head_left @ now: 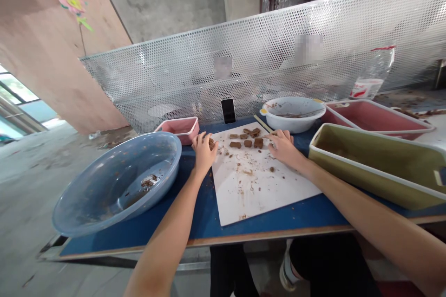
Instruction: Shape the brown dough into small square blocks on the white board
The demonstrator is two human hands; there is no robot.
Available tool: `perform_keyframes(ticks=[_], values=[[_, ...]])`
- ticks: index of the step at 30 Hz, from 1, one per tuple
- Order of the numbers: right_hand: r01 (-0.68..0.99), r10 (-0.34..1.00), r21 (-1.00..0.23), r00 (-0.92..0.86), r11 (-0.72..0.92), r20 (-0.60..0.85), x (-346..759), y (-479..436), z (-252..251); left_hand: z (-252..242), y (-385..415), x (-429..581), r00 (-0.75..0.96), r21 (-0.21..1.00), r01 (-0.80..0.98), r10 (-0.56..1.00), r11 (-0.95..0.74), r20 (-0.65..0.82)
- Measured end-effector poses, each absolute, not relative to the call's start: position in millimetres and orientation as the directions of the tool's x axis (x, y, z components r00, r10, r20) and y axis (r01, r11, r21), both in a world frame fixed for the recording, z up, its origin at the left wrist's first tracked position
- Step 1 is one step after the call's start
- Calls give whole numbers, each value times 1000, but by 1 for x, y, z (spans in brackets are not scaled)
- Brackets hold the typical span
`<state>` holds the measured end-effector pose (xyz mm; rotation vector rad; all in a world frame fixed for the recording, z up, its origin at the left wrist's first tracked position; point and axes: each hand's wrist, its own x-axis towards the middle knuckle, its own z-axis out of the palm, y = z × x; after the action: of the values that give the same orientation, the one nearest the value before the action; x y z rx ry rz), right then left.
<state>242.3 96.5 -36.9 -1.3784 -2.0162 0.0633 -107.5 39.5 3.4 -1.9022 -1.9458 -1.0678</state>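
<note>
Squeeze gently: the left hand (205, 149) grips a rough brown lump (211, 144) near the flat blue table's (206, 213) far edge; right hand's (285, 149) hold unclear.

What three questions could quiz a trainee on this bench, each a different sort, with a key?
1. Which stands to the left of the person's left hand: A, the large round blue plastic basin; B, the long olive-green plastic bin?
2. Complete: small brown blocks lie on the flat white rectangular ____.
3. True or false: the black-screened rectangular phone lies flat under the left hand.

Key: 1. A. 2. Board. 3. False; the phone stands up beyond the board.
</note>
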Motion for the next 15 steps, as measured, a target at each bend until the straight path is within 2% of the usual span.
perform_keyframes(ticks=[5,7,10,13,15], values=[[803,857,-415,-214,428,469,238,80,-16,9,32,-89,-77,325,929,763,-180,642],[774,854,-426,-272,469,444,243,66,-2,13,25,-72,-13,300,920,748,-250,664],[750,808,-371,-360,548,466,272,45,24,20,10,-35,204,236,875,763,-423,613],[855,832,-284,-259,433,490,326,39,54,26,3,1,495,140,760,704,-635,509],[892,848,-242,-235,382,475,367,42,73,31,10,16,587,76,724,670,-686,454]])
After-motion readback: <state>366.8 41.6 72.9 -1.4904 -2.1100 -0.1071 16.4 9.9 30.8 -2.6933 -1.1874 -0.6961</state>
